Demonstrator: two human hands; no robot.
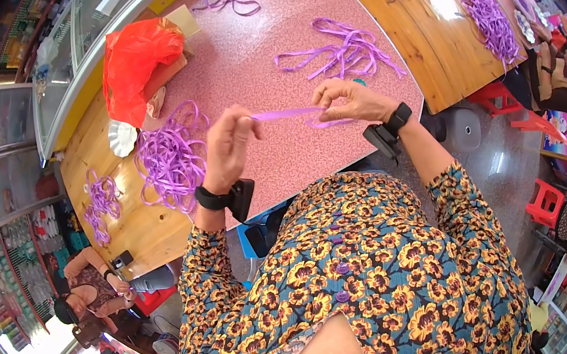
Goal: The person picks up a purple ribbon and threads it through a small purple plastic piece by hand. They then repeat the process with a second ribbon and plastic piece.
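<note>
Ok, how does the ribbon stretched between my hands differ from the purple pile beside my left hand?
The held ribbon runs nearly straight between your left hand and right hand, while the purple pile is looped and tangled. The held ribbon makes a slim span; the purple pile spreads into a broad heap. Both are flat purple strip.

No text can be read — the pink panel (562, 130) looks blurred.
</note>
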